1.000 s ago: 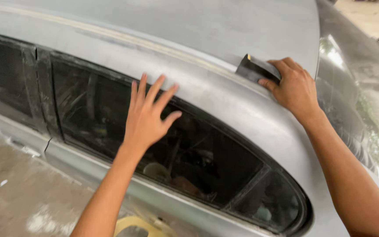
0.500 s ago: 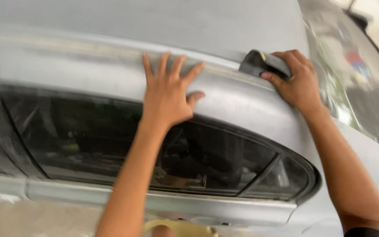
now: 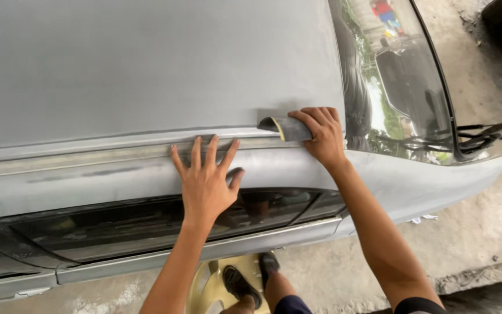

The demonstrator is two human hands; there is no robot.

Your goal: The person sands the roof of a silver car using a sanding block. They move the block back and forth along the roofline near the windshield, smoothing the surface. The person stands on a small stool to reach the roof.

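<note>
Two bare hands are on the grey, dull-sanded body of a car, seen from above the roof edge.

- Far left: the roof panel [image 3: 146, 64] fills the upper frame, matt and even. Below it the side windows [image 3: 117, 229] run along the door, dark and closed.
- Along the roof edge a long gutter strip [image 3: 88, 154] runs left to right, with rubbed, darker streaks on the metal just beneath it.
- Left hand [image 3: 207, 180]: spread flat, fingers splayed and released, holding nothing. The palm lies on the curved frame above the window and the fingertips reach up to the gutter strip. Laid this way, it looks like a prop that steadies the body while leaning over the roof.
- Right hand [image 3: 321, 135]: clenched around a folded sheet of sandpaper [image 3: 283, 127], grey outside with a pale yellow inner face showing at the curl. The sheet is pressed onto the roof edge just above the strip, near the rear corner of the roof; folding it seems to give the fingers a firm pad to bear down on.
- Right of the hand: the sloping glass [image 3: 396, 81] mirrors trees and buildings, with a wiper [image 3: 486, 131] lying at its lower edge.
- Below: the person's dark shoes [image 3: 248, 282] stand on a yellowish support beside the concrete floor [image 3: 472, 232].
</note>
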